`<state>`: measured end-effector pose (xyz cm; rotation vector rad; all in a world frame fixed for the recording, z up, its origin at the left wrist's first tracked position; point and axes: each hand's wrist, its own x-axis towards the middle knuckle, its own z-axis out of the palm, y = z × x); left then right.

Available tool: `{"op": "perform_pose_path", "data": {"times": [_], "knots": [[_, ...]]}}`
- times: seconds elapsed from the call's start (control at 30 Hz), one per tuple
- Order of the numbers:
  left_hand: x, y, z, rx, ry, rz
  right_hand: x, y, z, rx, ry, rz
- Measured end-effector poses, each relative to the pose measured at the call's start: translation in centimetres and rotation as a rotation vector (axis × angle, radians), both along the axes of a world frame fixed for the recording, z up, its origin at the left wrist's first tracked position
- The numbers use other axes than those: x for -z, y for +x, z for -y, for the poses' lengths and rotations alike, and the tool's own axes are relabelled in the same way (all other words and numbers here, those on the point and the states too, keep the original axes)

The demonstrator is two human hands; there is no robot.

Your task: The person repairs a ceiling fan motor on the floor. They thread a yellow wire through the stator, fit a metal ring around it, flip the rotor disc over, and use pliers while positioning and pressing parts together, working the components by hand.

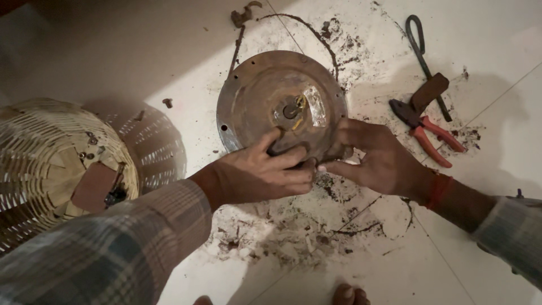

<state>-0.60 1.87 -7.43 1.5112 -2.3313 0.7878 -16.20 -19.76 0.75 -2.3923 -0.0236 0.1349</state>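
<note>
A round rusty metal disc [254,96] with a central shaft stands tilted on the white tiled floor. My left hand [259,172] grips its lower edge, thumb on the disc's face. My right hand [375,158] holds the lower right rim, fingers curled around it. Both hands meet at the bottom of the disc. Dark rust crumbs and dirt [293,226] lie scattered on the floor beneath them.
An overturned woven basket [51,152] with small parts on top sits at the left. Red-handled pliers [429,133] and a dark metal tool [420,48] lie at the right. A bent wire [316,31] curves behind the disc. Toes [347,295] show at the bottom edge.
</note>
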Motion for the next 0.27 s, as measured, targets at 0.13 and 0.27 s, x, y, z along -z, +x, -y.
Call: {"op": "perform_pose_path", "data": {"times": [0.13,0.27], "knots": [[0.04,-0.2,0.04,0.011,0.027,-0.049,0.14,-0.15,0.21,-0.03,0.123,0.016],[-0.3,0.04,0.09,0.01,0.046,-0.033,0.3,-0.45,0.35,-0.067,0.107,0.112]]}}
